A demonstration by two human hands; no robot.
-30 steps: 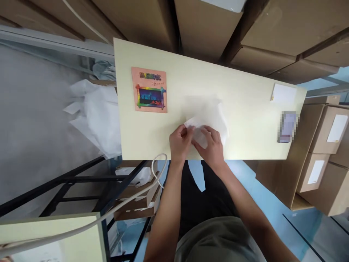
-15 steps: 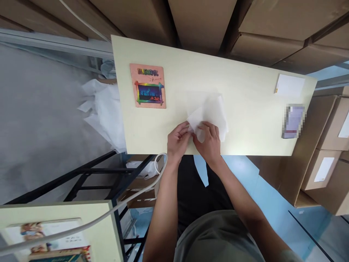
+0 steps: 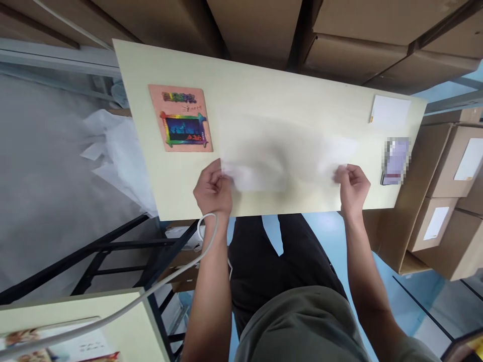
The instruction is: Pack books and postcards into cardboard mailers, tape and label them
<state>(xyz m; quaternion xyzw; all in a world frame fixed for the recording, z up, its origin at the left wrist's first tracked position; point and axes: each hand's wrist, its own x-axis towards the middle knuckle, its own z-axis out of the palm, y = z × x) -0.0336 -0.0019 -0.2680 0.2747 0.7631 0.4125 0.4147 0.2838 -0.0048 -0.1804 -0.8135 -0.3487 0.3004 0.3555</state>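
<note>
A thin, translucent white sheet is spread between my two hands, low over the pale tabletop; motion blurs its outline. My left hand pinches the sheet's left edge, fingers curled in. At the other end, my right hand is closed on the right edge, thumb and forefinger together. To the left of the sheet lies a pink book with a rainbow-framed dark picture on its cover.
A white card or pad and a blurred-out phone-like object lie at the table's right end. Cardboard boxes line the back, more boxes stand right. A white cable runs by my left forearm. Books lie on a lower-left table.
My hands have moved apart, the right one far to the right. The folded sheet is now opened out between them. The view has shifted slightly.
</note>
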